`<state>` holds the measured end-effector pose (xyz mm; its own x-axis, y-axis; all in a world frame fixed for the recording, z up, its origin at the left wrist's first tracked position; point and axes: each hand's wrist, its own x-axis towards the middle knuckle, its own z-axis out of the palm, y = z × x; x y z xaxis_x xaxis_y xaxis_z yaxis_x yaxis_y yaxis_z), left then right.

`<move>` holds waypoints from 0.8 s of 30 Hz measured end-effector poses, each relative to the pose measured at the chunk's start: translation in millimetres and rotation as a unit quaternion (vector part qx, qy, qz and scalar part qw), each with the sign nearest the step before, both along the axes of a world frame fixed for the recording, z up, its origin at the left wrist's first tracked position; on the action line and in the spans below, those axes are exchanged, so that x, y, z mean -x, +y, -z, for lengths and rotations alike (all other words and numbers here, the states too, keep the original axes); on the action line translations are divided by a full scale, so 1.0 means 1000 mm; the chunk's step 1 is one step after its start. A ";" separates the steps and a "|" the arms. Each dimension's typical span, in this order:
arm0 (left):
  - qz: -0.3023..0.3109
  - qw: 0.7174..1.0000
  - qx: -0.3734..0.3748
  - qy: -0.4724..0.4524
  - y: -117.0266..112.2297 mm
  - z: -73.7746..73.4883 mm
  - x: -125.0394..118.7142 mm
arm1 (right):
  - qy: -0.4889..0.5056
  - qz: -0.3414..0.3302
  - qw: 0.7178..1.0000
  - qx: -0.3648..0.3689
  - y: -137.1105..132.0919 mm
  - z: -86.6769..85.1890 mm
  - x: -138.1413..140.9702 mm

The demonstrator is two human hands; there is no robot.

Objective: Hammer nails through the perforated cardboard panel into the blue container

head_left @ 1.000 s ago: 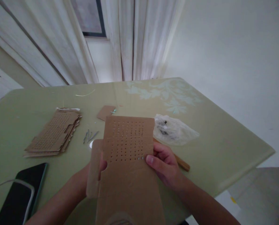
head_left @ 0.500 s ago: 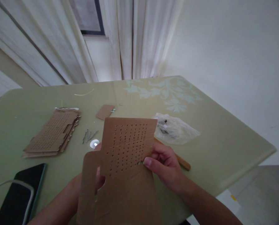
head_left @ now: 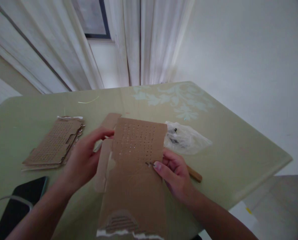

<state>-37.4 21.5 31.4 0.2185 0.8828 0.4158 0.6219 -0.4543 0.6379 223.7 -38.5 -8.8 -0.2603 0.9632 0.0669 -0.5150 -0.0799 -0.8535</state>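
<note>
Brown perforated cardboard sheet (head_left: 136, 166), held above pale green bench (head_left: 239, 146): right hand (head_left: 175, 173) had its grip clamped on the right edge, left hand (head_left: 82, 160) touched the left edge, grip state indeterminable.

Bag (head_left: 186, 138) right; stack (head_left: 55, 143) left

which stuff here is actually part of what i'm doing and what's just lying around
In hand: brown cardboard sheet punched with a grid of holes, gripped by right hand, left hand at its left edge.
Lying about: stack of punched brown cardboard pieces, crumpled clear plastic bag, wooden stick, black phone, on the green table.
</note>
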 end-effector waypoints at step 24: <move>0.152 0.976 -0.154 0.033 -0.066 -0.037 -0.038 | -0.188 0.051 0.981 -0.020 -0.006 -0.004 -0.001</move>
<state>0.2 -44.4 68.4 0.4863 0.6082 0.6274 0.4625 -0.7883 0.4058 224.2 -44.1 -4.9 -0.1754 0.9842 0.0241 -0.1676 -0.0058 -0.9858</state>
